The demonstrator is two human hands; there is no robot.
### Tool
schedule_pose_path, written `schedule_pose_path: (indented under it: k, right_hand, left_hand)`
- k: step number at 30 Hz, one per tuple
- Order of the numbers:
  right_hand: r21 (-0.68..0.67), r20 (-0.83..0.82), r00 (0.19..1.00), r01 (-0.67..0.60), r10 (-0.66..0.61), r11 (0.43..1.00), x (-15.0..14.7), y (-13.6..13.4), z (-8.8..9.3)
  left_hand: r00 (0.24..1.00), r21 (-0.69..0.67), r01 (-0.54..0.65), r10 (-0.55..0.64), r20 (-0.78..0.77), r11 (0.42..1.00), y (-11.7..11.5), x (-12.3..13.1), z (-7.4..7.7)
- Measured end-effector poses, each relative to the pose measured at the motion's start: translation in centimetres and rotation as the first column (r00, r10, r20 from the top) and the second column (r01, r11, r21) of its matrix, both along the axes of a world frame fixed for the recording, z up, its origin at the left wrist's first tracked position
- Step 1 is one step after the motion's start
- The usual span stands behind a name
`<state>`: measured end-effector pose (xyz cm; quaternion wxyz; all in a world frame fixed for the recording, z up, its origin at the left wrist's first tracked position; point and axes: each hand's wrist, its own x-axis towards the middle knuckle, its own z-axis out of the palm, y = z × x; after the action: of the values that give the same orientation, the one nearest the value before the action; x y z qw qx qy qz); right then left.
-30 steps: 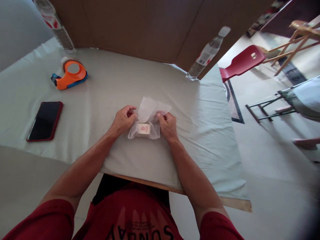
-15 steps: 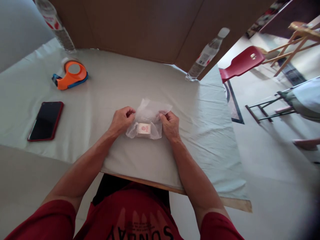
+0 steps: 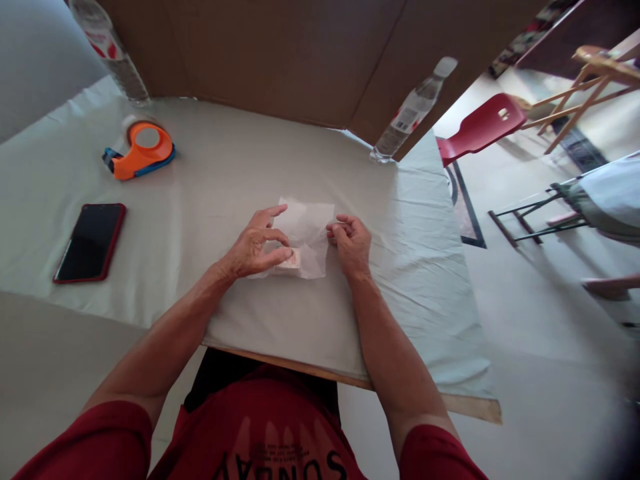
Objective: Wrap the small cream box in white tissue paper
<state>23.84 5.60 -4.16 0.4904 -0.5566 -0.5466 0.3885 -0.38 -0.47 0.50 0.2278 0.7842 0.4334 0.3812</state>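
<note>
A small pale box point(image 3: 295, 261) with reddish print lies on a thin, translucent white wrapping sheet point(image 3: 313, 220) near the table's front edge. My left hand point(image 3: 257, 245) is open over the left part of the sheet, fingers apart, its thumb tip at the top of the box and covering part of it. At the sheet's right edge is my right hand point(image 3: 353, 241), open with loosely bent fingers and nothing seen in them. Whether its fingertips touch the sheet is hard to tell.
An orange and blue tape dispenser point(image 3: 143, 152) and a red-cased phone point(image 3: 91, 242) lie to the left. Two plastic bottles, a left one point(image 3: 113, 53) and a right one point(image 3: 413, 112), stand against a brown cardboard panel point(image 3: 270, 60). A red chair point(image 3: 483, 127) is beyond the table's right side.
My left hand has let go of the sheet's left side and spread over the box. My right hand has released the sheet and shifted slightly right. The sheet's far part lies flatter.
</note>
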Motion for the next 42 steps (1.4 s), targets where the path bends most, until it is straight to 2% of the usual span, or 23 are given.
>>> schedule_pose_path:
  k: [2,4,8,10,12,14,15,17,19,22,25,29,32,35,37,38,40,42]
  right_hand:
    - [0.020,0.007,1.000,-0.003,0.003,1.000,0.0,0.1,-0.2]
    - [0.090,0.035,0.999,0.016,-0.019,0.996,-0.2,0.1,-0.2]
    - [0.320,0.188,0.975,0.051,-0.116,0.946,-1.0,-1.3,1.5]
    - [0.404,0.292,0.953,-0.047,-0.080,0.914,-1.7,-2.5,2.6]
    - [0.428,0.412,0.910,-0.229,0.037,0.874,-2.4,-3.4,3.4]
    - [0.365,0.518,0.841,-0.383,0.156,0.848,-2.8,-3.8,3.6]
    - [0.306,0.552,0.809,-0.422,0.202,0.853,-2.9,-3.8,3.4]
    - [0.172,0.566,0.780,-0.427,0.266,0.888,-2.8,-3.3,2.9]
    - [0.059,0.527,0.795,-0.386,0.300,0.921,-2.2,-2.5,2.3]
    - [-0.003,0.460,0.830,-0.353,0.315,0.936,-1.4,-1.7,2.1]
    - [0.007,0.415,0.857,-0.337,0.304,0.941,-1.2,-1.7,2.1]
    - [0.027,0.373,0.890,-0.292,0.261,0.956,-1.5,-2.0,2.6]
    - [0.000,0.357,0.884,-0.323,0.301,0.946,-1.5,-2.2,3.3]
    - [-0.062,0.302,0.869,-0.393,0.392,0.918,-1.1,-2.3,4.1]
    - [-0.122,0.179,0.846,-0.488,0.503,0.864,-0.6,-2.5,4.7]
    - [-0.156,0.093,0.812,-0.559,0.576,0.814,-0.4,-2.6,5.0]
    - [-0.230,-0.071,0.688,-0.716,0.723,0.659,0.1,-2.8,5.6]
    - [-0.309,-0.175,0.533,-0.828,0.828,0.468,0.4,-3.0,6.1]
  left_hand:
    - [0.999,-0.029,0.043,-0.043,-0.027,0.999,0.0,0.0,-0.1]
    - [0.998,-0.058,0.020,-0.023,-0.057,0.998,0.1,0.0,-0.3]
    - [0.970,-0.153,-0.190,0.162,-0.179,0.970,0.7,-0.5,-1.1]
    - [0.950,-0.184,-0.247,0.199,-0.241,0.951,1.1,-0.7,-1.4]
    - [0.938,-0.186,-0.271,0.216,-0.272,0.944,1.4,-0.9,-1.4]
    - [0.924,-0.190,-0.316,0.256,-0.284,0.929,1.5,-0.9,-1.1]
    - [0.911,-0.200,-0.355,0.290,-0.292,0.913,1.5,-0.9,-0.9]
    - [0.877,-0.230,-0.440,0.359,-0.321,0.868,1.6,-1.0,-0.6]
    - [0.840,-0.247,-0.512,0.419,-0.345,0.823,1.7,-1.2,-0.4]
    - [0.810,-0.233,-0.565,0.479,-0.337,0.791,1.9,-1.7,-0.6]
    - [0.813,-0.158,-0.564,0.512,-0.277,0.811,2.1,-2.0,-1.1]
    - [0.853,0.080,-0.508,0.514,-0.095,0.858,1.8,-1.9,-1.0]
    - [0.910,0.154,-0.400,0.411,-0.047,0.903,1.2,-1.5,-0.2]
    - [0.964,0.068,-0.242,0.248,-0.095,0.968,0.7,-1.0,0.3]
    - [0.972,-0.052,-0.204,0.197,-0.127,0.977,0.6,-0.8,0.3]
    - [0.971,-0.113,-0.211,0.196,-0.137,0.971,0.5,-0.8,0.3]
    - [0.972,-0.222,-0.226,0.202,-0.123,0.949,0.6,-1.0,0.3]
    - [0.979,-0.322,-0.201,0.197,-0.047,0.925,0.7,-1.3,0.5]
